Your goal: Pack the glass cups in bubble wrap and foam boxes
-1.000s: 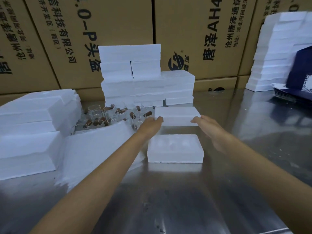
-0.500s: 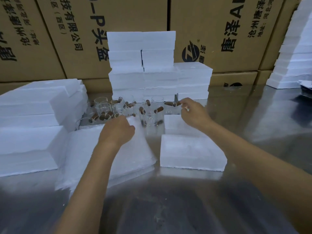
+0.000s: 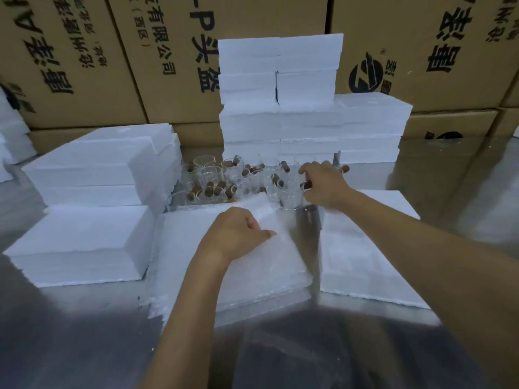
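White foam boxes sit stacked at the left on the shiny steel table. The left hand pinches a translucent bubble wrap sheet atop its pile. Clear glass cups with brown handles cluster behind; the right hand curls around one clear cup. A closed white foam box lies rightmost.

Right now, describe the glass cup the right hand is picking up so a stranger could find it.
Start at the tall foam stack against the cardboard cartons. At its foot stands a cluster of clear glass cups with brown handles. The one meant is at the cluster's right front, the only cup in the right hand's grip.
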Demonstrator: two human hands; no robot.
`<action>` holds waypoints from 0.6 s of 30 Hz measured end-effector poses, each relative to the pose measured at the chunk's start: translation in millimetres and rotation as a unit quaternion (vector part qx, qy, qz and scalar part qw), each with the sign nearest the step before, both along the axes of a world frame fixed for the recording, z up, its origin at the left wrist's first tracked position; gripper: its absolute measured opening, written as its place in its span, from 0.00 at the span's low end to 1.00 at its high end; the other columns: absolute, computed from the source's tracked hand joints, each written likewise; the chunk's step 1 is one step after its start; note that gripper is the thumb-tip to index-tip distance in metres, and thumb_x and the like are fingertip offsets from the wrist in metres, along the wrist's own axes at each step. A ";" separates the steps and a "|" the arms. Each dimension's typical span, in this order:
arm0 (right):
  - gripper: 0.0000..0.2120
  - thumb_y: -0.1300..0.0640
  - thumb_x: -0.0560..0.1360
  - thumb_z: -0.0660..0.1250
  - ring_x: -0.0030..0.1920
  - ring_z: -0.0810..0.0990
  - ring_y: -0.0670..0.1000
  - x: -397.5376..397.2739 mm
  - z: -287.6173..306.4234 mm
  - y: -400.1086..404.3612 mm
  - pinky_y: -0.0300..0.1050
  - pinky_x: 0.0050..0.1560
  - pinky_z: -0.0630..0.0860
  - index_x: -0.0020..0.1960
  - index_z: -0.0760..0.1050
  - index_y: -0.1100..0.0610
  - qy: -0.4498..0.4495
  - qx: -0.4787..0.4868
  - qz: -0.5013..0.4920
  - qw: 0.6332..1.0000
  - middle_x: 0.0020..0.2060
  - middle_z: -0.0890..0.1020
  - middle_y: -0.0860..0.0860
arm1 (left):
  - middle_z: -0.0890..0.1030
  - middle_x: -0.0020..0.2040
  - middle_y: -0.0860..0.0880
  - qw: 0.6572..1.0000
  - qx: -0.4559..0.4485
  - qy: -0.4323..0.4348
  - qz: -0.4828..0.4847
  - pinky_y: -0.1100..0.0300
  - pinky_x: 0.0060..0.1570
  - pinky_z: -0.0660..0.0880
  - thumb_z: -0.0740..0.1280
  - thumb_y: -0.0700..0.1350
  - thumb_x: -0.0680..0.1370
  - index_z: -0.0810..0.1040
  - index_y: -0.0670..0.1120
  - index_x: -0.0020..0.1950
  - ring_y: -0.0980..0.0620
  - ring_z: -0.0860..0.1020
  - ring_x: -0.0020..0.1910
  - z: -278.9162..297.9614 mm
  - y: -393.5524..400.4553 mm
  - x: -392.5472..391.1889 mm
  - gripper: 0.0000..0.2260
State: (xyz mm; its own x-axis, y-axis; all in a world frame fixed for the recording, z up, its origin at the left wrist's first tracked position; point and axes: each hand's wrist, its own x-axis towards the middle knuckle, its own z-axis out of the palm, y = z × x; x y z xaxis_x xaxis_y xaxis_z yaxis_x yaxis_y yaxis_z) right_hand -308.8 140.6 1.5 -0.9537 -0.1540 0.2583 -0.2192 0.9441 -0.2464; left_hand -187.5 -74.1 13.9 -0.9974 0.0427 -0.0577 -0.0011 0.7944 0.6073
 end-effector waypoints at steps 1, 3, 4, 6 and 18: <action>0.20 0.60 0.71 0.68 0.62 0.71 0.57 -0.7 -0.3 -2.0 0.47 0.53 0.63 0.62 0.75 0.54 0.007 0.010 -0.004 1.000 0.56 0.78 0.54 | 0.78 0.38 0.40 1.000 0.007 0.002 -0.001 0.63 0.31 0.69 0.74 0.54 0.75 0.78 0.40 0.38 0.49 0.73 0.34 -0.2 -0.3 -0.1 0.18; 0.11 0.58 0.72 0.68 0.61 0.71 0.57 1.6 -0.7 -7.1 0.47 0.53 0.62 0.54 0.79 0.52 0.012 0.047 -0.016 0.999 0.52 0.79 0.53 | 0.83 0.42 0.41 1.000 0.030 0.007 -0.001 0.63 0.33 0.71 0.74 0.50 0.76 0.82 0.37 0.42 0.50 0.76 0.34 -0.9 -1.5 -0.4 0.16; 0.08 0.57 0.73 0.68 0.61 0.71 0.57 3.8 -0.8 -9.0 0.48 0.55 0.63 0.52 0.81 0.52 0.012 0.067 -0.017 0.998 0.52 0.79 0.53 | 0.84 0.42 0.45 0.999 0.041 0.011 -0.001 0.64 0.34 0.71 0.73 0.49 0.77 0.83 0.37 0.43 0.52 0.76 0.35 -1.1 -2.3 0.0 0.14; 0.07 0.55 0.75 0.67 0.60 0.72 0.56 11.4 2.9 -11.5 0.49 0.60 0.64 0.50 0.82 0.51 0.015 0.098 -0.010 0.995 0.51 0.82 0.52 | 0.82 0.41 0.52 0.998 0.062 0.023 0.000 0.65 0.34 0.70 0.72 0.47 0.78 0.84 0.40 0.42 0.56 0.77 0.36 -1.4 -4.0 1.0 0.11; 0.13 0.51 0.78 0.69 0.27 0.69 0.49 148.4 35.1 -4.9 0.39 0.28 0.67 0.53 0.78 0.62 -0.092 -0.564 0.098 0.815 0.31 0.77 0.51 | 0.79 0.38 0.56 0.960 0.243 0.142 -0.001 0.69 0.36 0.71 0.67 0.44 0.79 0.81 0.50 0.41 0.62 0.74 0.34 9.3 18.6 11.2 0.07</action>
State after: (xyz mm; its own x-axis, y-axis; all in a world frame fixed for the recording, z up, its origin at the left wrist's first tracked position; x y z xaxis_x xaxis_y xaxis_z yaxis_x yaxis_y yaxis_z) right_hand -160.4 135.7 36.6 -0.9778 -0.0717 0.1970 -0.2004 0.0446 -0.9787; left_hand -176.2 -55.5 23.2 -0.9700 -0.0023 0.2433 0.2201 0.4177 0.8815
